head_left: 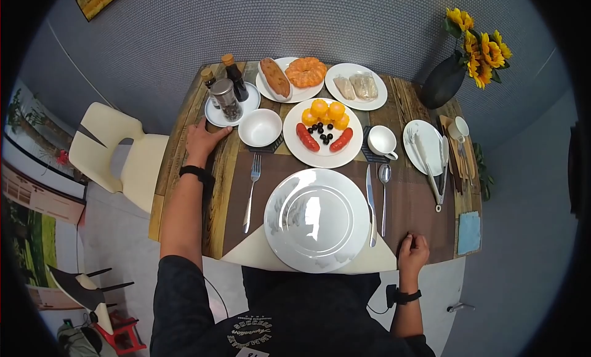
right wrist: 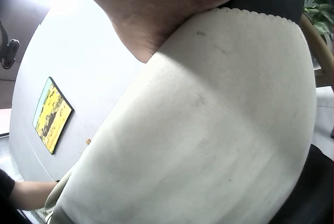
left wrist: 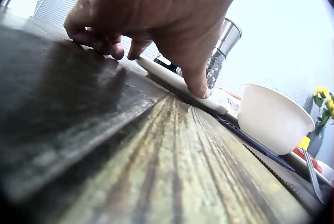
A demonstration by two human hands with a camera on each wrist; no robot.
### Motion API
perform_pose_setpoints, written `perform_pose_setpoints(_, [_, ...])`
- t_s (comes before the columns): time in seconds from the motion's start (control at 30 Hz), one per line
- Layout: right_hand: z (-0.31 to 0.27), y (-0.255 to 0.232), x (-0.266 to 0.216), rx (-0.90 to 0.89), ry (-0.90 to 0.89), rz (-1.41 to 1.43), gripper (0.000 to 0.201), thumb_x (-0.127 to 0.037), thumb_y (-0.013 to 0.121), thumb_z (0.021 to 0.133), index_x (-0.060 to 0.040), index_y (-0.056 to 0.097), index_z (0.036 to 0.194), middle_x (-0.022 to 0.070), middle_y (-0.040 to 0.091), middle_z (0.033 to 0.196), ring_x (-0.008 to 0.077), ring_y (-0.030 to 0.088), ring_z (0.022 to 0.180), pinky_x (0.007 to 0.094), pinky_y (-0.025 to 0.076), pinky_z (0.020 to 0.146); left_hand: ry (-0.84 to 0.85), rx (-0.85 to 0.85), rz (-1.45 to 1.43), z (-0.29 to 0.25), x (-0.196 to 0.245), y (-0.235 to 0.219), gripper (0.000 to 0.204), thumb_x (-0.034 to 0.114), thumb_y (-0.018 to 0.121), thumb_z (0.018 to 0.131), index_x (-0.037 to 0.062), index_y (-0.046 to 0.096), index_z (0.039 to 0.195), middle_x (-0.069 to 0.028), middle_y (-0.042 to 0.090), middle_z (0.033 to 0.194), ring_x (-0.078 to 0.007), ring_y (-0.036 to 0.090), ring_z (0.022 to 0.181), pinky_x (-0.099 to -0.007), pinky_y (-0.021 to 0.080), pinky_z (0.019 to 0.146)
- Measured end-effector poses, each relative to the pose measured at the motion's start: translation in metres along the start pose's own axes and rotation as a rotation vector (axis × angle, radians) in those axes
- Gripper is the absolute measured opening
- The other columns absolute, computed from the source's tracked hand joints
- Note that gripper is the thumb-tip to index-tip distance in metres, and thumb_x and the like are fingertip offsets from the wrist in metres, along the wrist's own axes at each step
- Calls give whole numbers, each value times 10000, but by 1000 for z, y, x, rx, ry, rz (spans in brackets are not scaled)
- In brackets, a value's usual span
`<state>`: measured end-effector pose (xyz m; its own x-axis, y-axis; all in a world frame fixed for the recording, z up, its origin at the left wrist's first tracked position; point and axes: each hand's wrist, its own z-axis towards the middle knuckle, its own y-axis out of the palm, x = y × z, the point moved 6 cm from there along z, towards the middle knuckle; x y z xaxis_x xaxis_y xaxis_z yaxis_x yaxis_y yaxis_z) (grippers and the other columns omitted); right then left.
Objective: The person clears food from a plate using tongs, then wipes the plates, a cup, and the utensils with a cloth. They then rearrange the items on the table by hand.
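My left hand (head_left: pixel 202 141) is at the near left edge of a small white plate (head_left: pixel 215 119), thumb and fingers spread apart. In the left wrist view, the thumb touches the plate's rim (left wrist: pixel 172 79) and a fingertip reaches the rim farther along; the other fingers are bent close over the table. That plate bears a glass spice grinder (head_left: pixel 226 100) and two cork-topped bottles, one a dark bottle (head_left: pixel 236 79). Beside it stands a white bowl (head_left: pixel 260 128). My right hand (head_left: pixel 414 252) rests at the table's front edge, fingers loosely curled, with nothing seen in them.
A large plate (head_left: pixel 316 220) lies between a fork (head_left: pixel 251 194), a knife (head_left: pixel 371 206) and a spoon (head_left: pixel 384 197). Behind are a plate of sausages (head_left: pixel 308 137), a cup (head_left: pixel 382 142) and bread. Tongs (head_left: pixel 429 172), a blue cloth (head_left: pixel 469 232) and a sunflower vase (head_left: pixel 444 83) stand right.
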<state>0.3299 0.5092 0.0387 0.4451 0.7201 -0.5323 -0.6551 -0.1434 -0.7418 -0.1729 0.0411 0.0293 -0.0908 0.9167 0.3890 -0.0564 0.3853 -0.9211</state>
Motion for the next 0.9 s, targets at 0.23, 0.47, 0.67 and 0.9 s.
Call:
perform_pose_setpoints(0.23, [-1,-2,0,12,22,38,121,-60,622,909,32,699,913,178,674,845,350,671,758,407,519,689,203,12,-353,-4,-37,17,913,550,843,739,31,539,1425,-174,609,1218,-265,595,1151,-393,487,987])
perform_pose_setpoints(0.47, [0,-2,1,29,-1,56,127,-62,617,913,30,701,934,176,679,850,339,679,761,399,522,688,405,-61,-626,-179,-15,-74,120,117,735,902,-2,733,915,-64,679,833,-151,620,794,-290,486,731])
perform_pose_setpoints(0.67, [0,-3,-1,11,11,63,125,-65,620,914,28,701,934,176,676,846,329,675,751,395,520,683,313,93,-412,-257,-83,-41,325,122,749,889,-9,544,674,-112,521,641,-224,474,548,-363,360,518])
perform_pose_setpoints(0.9, [-1,-3,0,18,0,57,135,-74,623,915,34,703,927,183,678,843,339,672,757,400,520,697,261,279,-371,-268,-68,-43,392,158,746,888,10,482,639,-128,470,602,-277,448,513,-395,337,498])
